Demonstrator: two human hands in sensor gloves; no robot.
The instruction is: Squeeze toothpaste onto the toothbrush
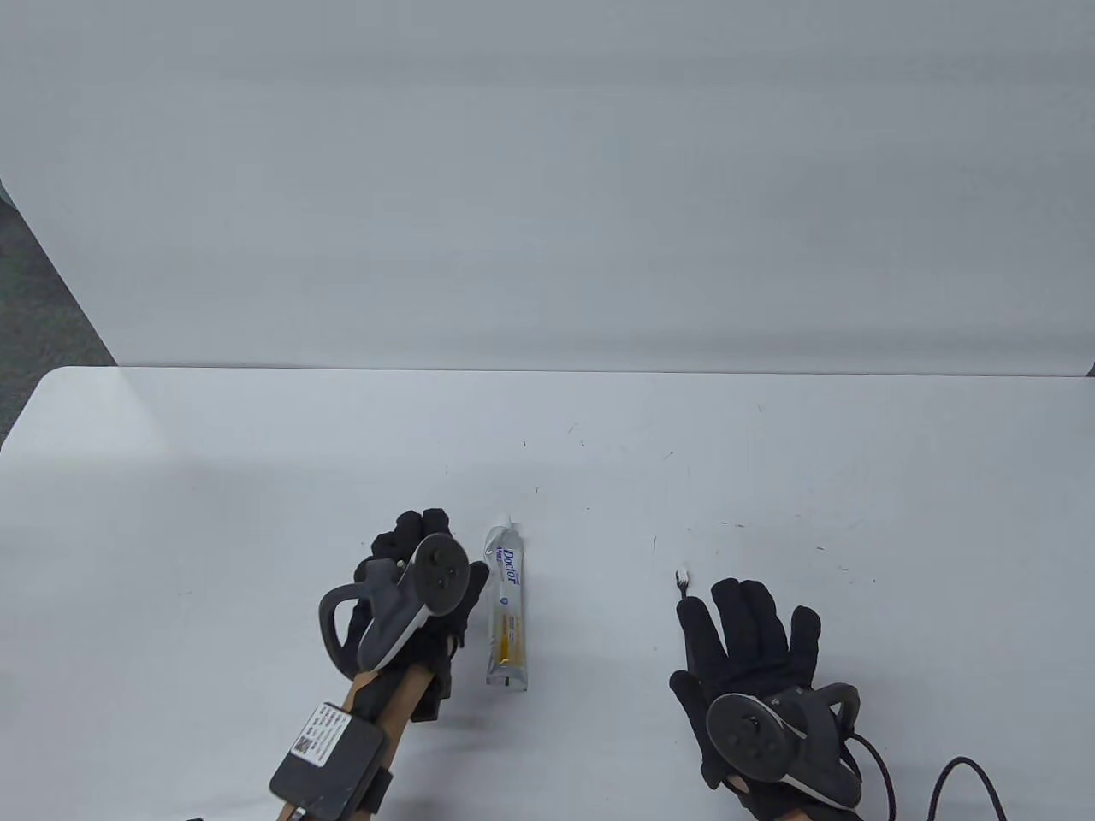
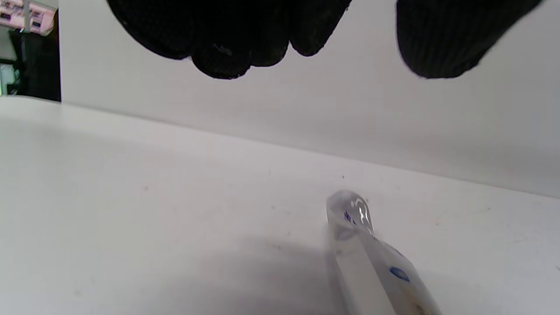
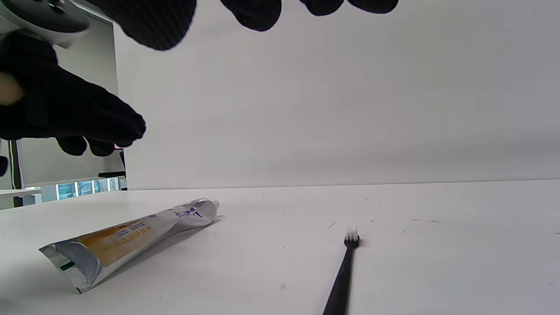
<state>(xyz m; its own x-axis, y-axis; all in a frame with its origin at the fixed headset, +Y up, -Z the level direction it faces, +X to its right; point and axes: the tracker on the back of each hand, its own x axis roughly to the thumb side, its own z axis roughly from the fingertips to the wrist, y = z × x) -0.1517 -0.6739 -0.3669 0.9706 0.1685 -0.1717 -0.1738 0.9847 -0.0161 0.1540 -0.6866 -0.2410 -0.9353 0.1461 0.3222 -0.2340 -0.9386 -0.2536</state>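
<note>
A silver toothpaste tube [image 1: 506,611] with blue lettering lies flat on the white table [image 1: 257,479], nozzle end pointing away from me. My left hand [image 1: 449,554] hovers just left of it, holding nothing; in the left wrist view its fingers [image 2: 227,43] and thumb hang apart above the tube [image 2: 367,253]. A black toothbrush lies to the right, its white bristle head [image 1: 683,580] showing. My right hand [image 1: 727,637] is spread above the handle, hiding it in the table view. The right wrist view shows the toothbrush [image 3: 343,271] lying untouched on the table and the tube [image 3: 131,236].
The table's far edge meets a plain white wall [image 1: 547,214]. A black cable [image 1: 958,782] trails from my right wrist at the bottom right. Small dark specks mark the table surface.
</note>
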